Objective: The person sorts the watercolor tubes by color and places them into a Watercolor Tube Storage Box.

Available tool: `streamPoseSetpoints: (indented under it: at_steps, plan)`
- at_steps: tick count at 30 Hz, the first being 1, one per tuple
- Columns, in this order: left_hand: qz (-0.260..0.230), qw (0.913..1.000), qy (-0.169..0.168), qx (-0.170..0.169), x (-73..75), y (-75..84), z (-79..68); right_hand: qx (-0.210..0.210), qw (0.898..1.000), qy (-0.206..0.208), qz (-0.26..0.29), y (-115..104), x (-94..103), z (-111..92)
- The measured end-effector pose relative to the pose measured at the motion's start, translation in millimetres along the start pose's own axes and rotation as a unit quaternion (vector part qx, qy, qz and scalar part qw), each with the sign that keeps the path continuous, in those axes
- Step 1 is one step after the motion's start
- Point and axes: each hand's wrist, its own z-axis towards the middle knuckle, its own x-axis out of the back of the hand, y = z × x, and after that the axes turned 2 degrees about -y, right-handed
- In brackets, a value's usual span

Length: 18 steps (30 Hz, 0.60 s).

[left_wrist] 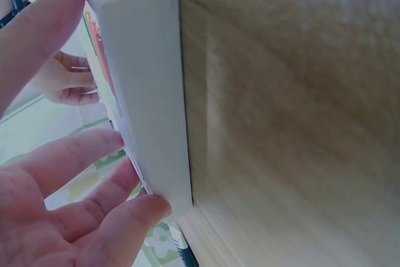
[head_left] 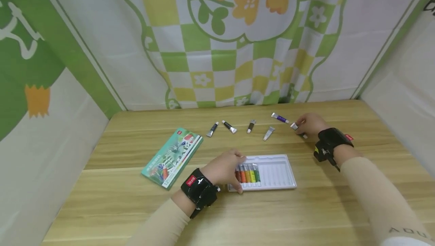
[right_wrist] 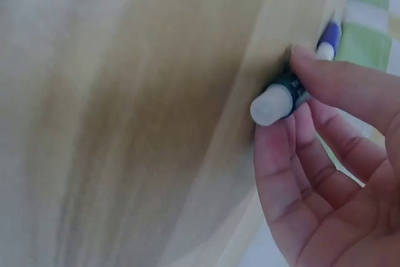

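My left hand (head_left: pixel 222 166) grips the left end of a white plastic tray (head_left: pixel 291 170), thumb on the near edge and fingers toward the far edge. Inside the tray, a row of paint tubes (head_left: pixel 252 174) runs from brown through red, orange and yellow to green; grooves show on its right side. My right hand (head_left: pixel 310 123) pinches a dark green paint tube (right_wrist: pixel 289 89) between thumb and fingers, at the right of the table. Its white cap (right_wrist: pixel 270 105) faces the right wrist camera. A purple paint tube (head_left: pixel 280 118) lies just left of that hand.
Several loose tubes lie behind the tray: two dark ones (head_left: pixel 212 129), a brown one (head_left: pixel 251 126) and a pale one (head_left: pixel 268 133). A teal illustrated box (head_left: pixel 172 157) lies left of the tray. A patterned curtain (head_left: pixel 221 64) hangs behind the wooden table (head_left: pixel 102 197).
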Motion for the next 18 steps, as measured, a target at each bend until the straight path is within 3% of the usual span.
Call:
streamPoseSetpoints:
  at_steps: [8, 11, 15, 18]
  plan:
    - [0.002, 1.0, -0.005, 0.003, 2.2, 2.1, -1.5, 0.015, 0.998, -0.056, 0.02, -28, -15.2, -21]
    - [-0.001, 1.0, -0.006, -0.002, 1.9, 3.1, -0.7, 0.038, 0.994, -0.066, 0.077, -40, -24.4, -34]
    - [-0.006, 1.0, -0.007, -0.002, -0.2, 1.7, 0.3, 0.056, 0.976, -0.098, 0.185, -63, -45.6, -53]
    - [-0.009, 0.9999, -0.007, -0.003, 0.6, 1.0, 0.9, 0.068, 0.963, -0.118, 0.233, -79, -64.2, -64]
